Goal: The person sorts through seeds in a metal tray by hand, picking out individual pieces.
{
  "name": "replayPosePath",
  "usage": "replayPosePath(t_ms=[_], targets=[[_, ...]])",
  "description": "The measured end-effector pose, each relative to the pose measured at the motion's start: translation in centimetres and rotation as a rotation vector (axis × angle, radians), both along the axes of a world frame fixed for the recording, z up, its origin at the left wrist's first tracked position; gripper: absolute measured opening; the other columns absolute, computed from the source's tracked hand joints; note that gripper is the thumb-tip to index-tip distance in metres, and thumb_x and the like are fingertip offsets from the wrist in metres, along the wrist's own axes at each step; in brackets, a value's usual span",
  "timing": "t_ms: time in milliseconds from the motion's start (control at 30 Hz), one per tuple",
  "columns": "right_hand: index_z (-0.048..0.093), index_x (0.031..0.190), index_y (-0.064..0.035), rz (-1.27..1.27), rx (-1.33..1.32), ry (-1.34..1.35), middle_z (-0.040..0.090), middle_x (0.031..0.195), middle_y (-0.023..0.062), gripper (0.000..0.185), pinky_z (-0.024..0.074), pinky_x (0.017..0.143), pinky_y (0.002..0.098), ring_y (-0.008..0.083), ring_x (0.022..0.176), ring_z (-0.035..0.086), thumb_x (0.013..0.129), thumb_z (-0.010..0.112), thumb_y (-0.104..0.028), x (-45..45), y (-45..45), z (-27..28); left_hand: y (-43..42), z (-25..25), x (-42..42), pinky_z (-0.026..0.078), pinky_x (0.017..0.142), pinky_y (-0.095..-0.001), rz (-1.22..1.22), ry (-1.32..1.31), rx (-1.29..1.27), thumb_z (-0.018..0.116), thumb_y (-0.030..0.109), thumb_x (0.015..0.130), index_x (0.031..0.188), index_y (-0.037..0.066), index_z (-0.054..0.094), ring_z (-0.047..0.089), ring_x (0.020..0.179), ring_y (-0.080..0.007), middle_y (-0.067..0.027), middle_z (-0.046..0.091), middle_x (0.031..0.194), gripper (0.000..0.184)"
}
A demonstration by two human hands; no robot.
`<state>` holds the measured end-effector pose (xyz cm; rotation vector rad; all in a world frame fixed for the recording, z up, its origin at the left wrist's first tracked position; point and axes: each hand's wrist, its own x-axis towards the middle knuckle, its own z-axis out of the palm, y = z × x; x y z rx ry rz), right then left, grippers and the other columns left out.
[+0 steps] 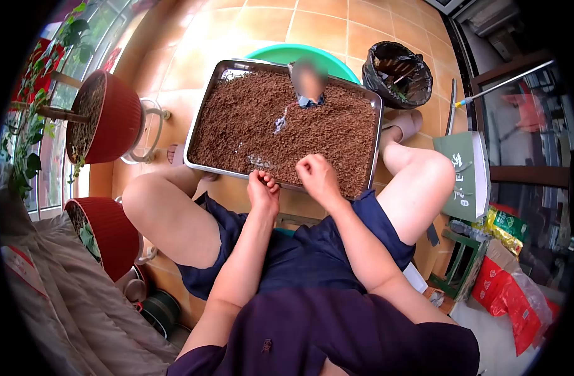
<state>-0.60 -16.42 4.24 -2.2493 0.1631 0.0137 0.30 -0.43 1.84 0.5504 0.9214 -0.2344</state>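
A metal tray (189, 139) filled with brown, crumbly potting soil (237, 119) lies before me, between my knees. At its near edge my left hand (264, 193) is turned palm up with the fingers curled in. A small dark bit seems to show at those fingertips, too small to name. Just right of it, over the soil's near side, my right hand (318, 178) is closed with its fingers bent together; what it holds, if anything, is hidden. The hands are apart. A small packet (309, 84), partly blurred, rests on the soil toward the far side, and whitish patches (280, 121) show nearby.
Behind the tray is a green basin (299, 52). A black-bagged bin (396, 74) stands far right. Red plant pots (114, 119) line the left side. At right are a green-and-white paper bag (462, 175) and red plastic packaging (503, 301).
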Motion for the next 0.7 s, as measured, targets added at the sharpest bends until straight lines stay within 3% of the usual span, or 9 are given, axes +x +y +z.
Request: replayPosePath(t_ms=[100, 200, 433, 567, 700], targets=[[0.067, 0.089, -0.0097, -0.142, -0.148, 0.04, 0.062, 0.089, 0.0119, 0.007, 0.0516, 0.074, 0.0429, 0.031, 0.084, 0.064, 0.088, 0.066, -0.017, 1.6, -2.6, -1.7, -0.4, -0.3, -0.1, 0.029, 0.044, -0.0234, -0.047, -0.034, 0.003, 0.045, 0.026, 0.099, 0.08, 0.016, 0.045, 0.036, 0.054, -0.0091, 0.0027, 0.042, 0.067, 0.022], [0.066, 0.091, -0.0108, -0.095, -0.242, -0.118, 0.061, 0.087, 0.0086, 0.008, 0.0516, 0.072, 0.0398, 0.0256, 0.082, 0.064, 0.086, 0.069, -0.016, 3.4, -2.6, -3.0, -1.3, -0.4, -0.1, 0.027, 0.041, -0.0233, -0.08, -0.004, 0.035, 0.049, 0.027, 0.097, 0.078, 0.015, 0.045, 0.036, 0.048, -0.0075, 0.0033, 0.043, 0.063, 0.023], [0.065, 0.087, -0.0114, 0.025, -0.471, -0.096, 0.059, 0.088, 0.0118, 0.006, 0.0516, 0.075, 0.0445, 0.0314, 0.089, 0.062, 0.083, 0.07, -0.014, 5.7, -1.9, -5.1, -0.7, 0.0, -0.5, 0.028, 0.044, -0.0227, -0.079, 0.038, 0.098, 0.049, 0.026, 0.097, 0.079, 0.015, 0.045, 0.034, 0.051, -0.0072, 0.0039, 0.041, 0.065, 0.021], [0.065, 0.085, -0.011, -0.12, -0.271, 0.086, 0.063, 0.084, 0.0085, 0.007, 0.0533, 0.072, 0.0415, 0.0271, 0.082, 0.064, 0.083, 0.07, -0.015, 5.5, -2.3, -4.2, -0.4, -0.8, -0.1, 0.027, 0.043, -0.023, -0.038, 0.013, 0.115, 0.048, 0.026, 0.097, 0.079, 0.014, 0.046, 0.036, 0.05, -0.007, 0.0037, 0.043, 0.064, 0.022], [0.067, 0.087, -0.009, -0.253, 0.281, 0.275, 0.068, 0.076, 0.0067, 0.007, 0.0536, 0.067, 0.0352, 0.0224, 0.072, 0.067, 0.085, 0.07, -0.015, 5.2, -3.9, -7.0, -1.4, 0.1, 0.0, 0.027, 0.042, -0.0232, -0.041, 0.027, 0.139, 0.049, 0.026, 0.096, 0.079, 0.014, 0.046, 0.037, 0.049, -0.0068, 0.0037, 0.044, 0.063, 0.021]])
